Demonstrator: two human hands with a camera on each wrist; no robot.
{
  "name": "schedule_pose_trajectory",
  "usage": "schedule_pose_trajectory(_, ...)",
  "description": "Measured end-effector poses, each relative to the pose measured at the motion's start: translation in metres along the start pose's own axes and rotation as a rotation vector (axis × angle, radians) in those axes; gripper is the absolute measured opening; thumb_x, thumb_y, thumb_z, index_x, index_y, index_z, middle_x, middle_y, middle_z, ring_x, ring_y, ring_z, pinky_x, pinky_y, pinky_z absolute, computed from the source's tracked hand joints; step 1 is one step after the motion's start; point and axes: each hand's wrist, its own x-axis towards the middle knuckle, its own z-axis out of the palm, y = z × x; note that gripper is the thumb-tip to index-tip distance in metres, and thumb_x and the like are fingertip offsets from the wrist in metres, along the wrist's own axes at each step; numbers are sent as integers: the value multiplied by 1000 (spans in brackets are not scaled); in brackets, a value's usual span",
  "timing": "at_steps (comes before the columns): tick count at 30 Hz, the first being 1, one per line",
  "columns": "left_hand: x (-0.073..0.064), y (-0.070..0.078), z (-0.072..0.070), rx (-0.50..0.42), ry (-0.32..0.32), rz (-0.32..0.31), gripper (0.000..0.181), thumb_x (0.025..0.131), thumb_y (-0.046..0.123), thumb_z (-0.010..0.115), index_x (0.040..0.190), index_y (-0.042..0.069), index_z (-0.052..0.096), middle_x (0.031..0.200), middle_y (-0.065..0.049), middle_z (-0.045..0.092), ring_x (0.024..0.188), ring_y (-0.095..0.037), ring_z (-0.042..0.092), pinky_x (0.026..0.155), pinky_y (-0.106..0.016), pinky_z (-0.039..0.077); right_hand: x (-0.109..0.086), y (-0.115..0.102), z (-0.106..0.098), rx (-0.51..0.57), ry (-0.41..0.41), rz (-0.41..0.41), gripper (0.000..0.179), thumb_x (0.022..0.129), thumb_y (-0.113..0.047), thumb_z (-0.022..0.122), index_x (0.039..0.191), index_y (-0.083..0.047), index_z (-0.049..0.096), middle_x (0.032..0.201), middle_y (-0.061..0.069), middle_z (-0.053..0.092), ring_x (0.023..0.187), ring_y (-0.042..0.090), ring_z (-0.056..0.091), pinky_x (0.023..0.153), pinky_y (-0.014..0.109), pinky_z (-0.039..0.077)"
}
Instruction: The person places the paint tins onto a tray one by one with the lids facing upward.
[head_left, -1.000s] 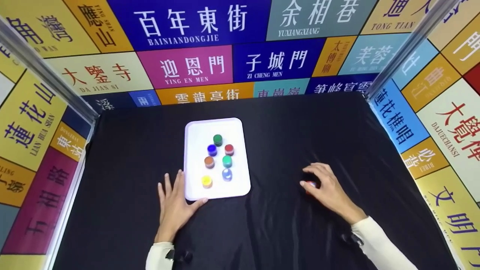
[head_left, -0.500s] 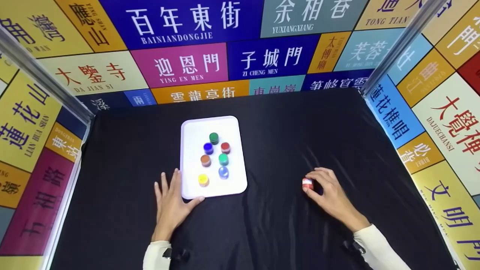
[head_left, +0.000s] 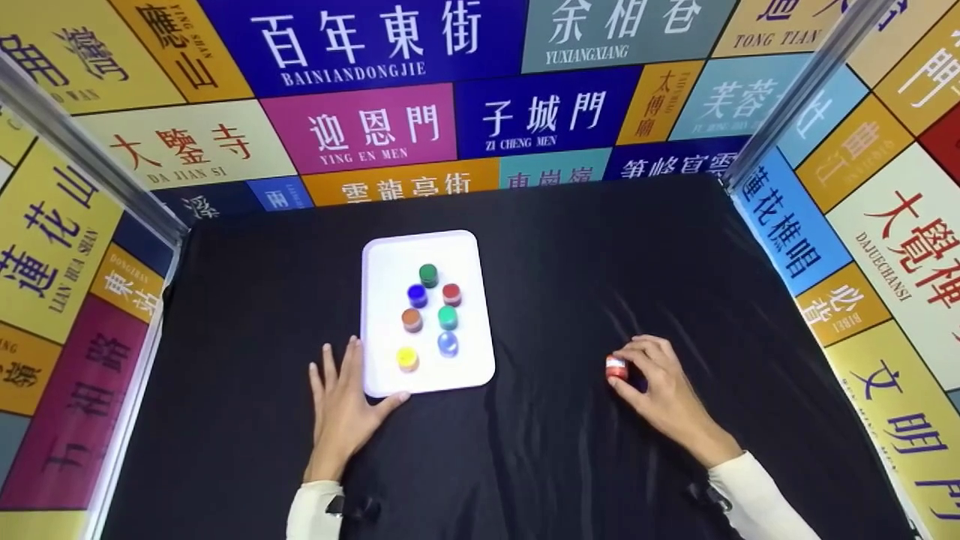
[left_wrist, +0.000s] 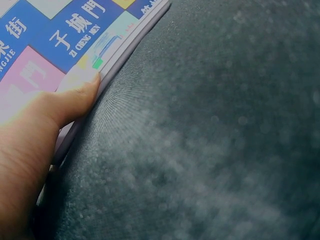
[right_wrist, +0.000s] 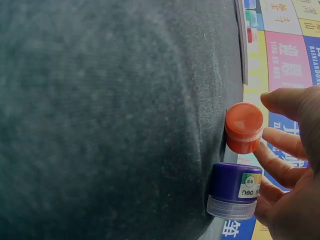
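My left hand (head_left: 341,405) lies spread at the near-left corner of a white tray (head_left: 476,352). Its thumb (left_wrist: 80,100) rests on the near rim; the fingers extend along the left side. My right hand (head_left: 660,379) arches low over the black cloth, fingertips at an orange-red paint jar (head_left: 616,367) lying on its side. In the right wrist view, the thumb (right_wrist: 287,101) stands slightly off this jar, with fingers behind it. A purple paint jar (right_wrist: 235,185) with a "deli" label lies beside it by the other fingers, hidden under the hand in the head view.
Several paint jars stand on the tray: dark green (head_left: 428,275), blue (head_left: 417,295), red (head_left: 451,294), brown (head_left: 412,319), light green (head_left: 448,317), pale blue (head_left: 448,344) and yellow (head_left: 406,358). Black cloth (head_left: 547,285) covers the table; printed panels (head_left: 360,45) enclose it.
A second ago the orange-red jar was mostly hidden beneath my right hand; the hand has shifted slightly and now more of the jar shows. My left hand stays at the tray.
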Motion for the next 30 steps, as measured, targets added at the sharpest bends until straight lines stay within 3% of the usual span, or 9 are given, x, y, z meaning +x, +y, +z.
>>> schedule_pose_trajectory(11, 0, -1, -1, -6, 12, 5, 124, 84, 70, 84, 173, 2, 30, 180, -17, 29, 167, -54, 4, 132, -70, -5, 4, 10, 4, -54, -55, 31, 63, 73, -4, 100, 129, 6, 74, 122, 26, 67, 122, 51, 57, 107, 59, 43)
schedule_pose_trajectory(19, 0, 1, -1, -8, -5, -3, 125, 84, 72, 83, 174, 4, 28, 180, -18, 30, 168, -52, 2, 132, -69, -6, 7, 13, 8, -73, -90, 95, 58, 77, 1, 97, 130, 6, 74, 123, 26, 67, 122, 49, 56, 106, 60, 43)
schedule_pose_trajectory(30, 0, 1, -1, -2, 0, -2, 125, 84, 71, 83, 174, 4, 28, 179, -18, 31, 168, -52, 3, 133, -69, -6, 17, 12, 11, -76, -83, 129, 48, 81, -3, 97, 124, 4, 77, 116, 18, 70, 115, 43, 58, 92, 52, 43)
